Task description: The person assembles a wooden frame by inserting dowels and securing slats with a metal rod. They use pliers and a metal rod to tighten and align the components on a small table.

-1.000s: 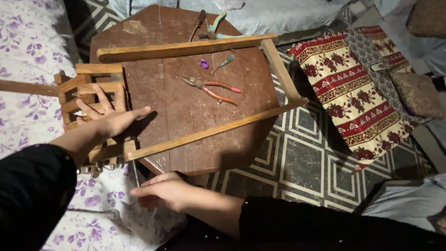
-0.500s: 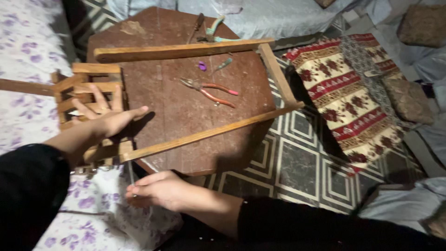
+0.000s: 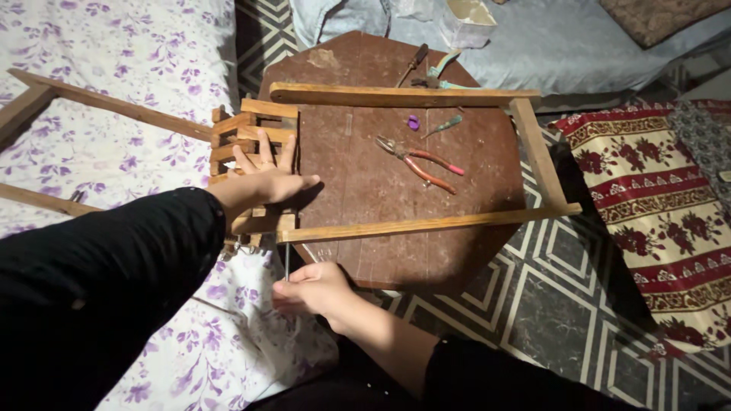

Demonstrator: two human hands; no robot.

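Note:
A wooden frame (image 3: 426, 224) of long slats lies across a dark brown octagonal table (image 3: 365, 183). At its left end is a slatted wooden block (image 3: 247, 129). My left hand (image 3: 266, 179) lies flat on that block with fingers spread, pressing it down. My right hand (image 3: 316, 289) is below the frame's near slat, at the table's edge, pinched on a thin metal rod (image 3: 287, 259) that stands upright under the frame's corner. Both arms wear black sleeves.
Red-handled pliers (image 3: 419, 156), a small purple piece (image 3: 413, 122), a green-handled tool (image 3: 443, 125) and a screwdriver (image 3: 411, 65) lie on the table. A floral sheet (image 3: 114, 91) is at left, a red patterned rug (image 3: 655, 198) at right, grey cushions (image 3: 548, 46) behind.
The camera has shifted, so the table now sits more central. My left hand stays on the wooden block. My right hand has come up closer to the frame's corner with the rod.

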